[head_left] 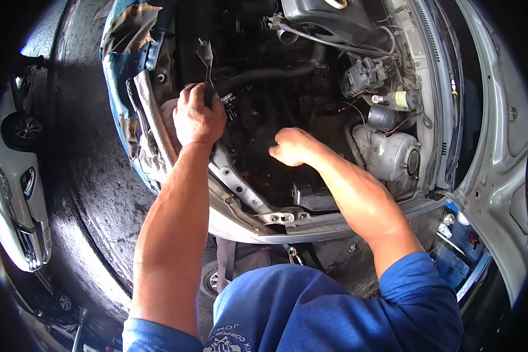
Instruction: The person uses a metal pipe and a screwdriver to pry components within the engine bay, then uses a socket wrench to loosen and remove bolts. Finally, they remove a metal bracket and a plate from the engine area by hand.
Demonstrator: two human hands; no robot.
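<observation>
An open engine bay of a car lies below me. My left hand (199, 115) rests on the metal front crossmember (236, 179), its fingers bent down over it and the thumb to the right. Just beyond the fingers stands a thin metal bracket (205, 56). My right hand (293, 146) hangs lower in the dark middle of the bay, with its fingers curled in. What it grips, if anything, is hidden. A dark hose (270, 75) crosses the bay beyond both hands.
To the right are a strut tower (387, 152), a brake fluid reservoir (402, 100) and a metal engine part (364, 76). A black air filter housing (328, 20) sits at the top. An open door (510, 135) stands far right. A white car (17, 193) is parked left.
</observation>
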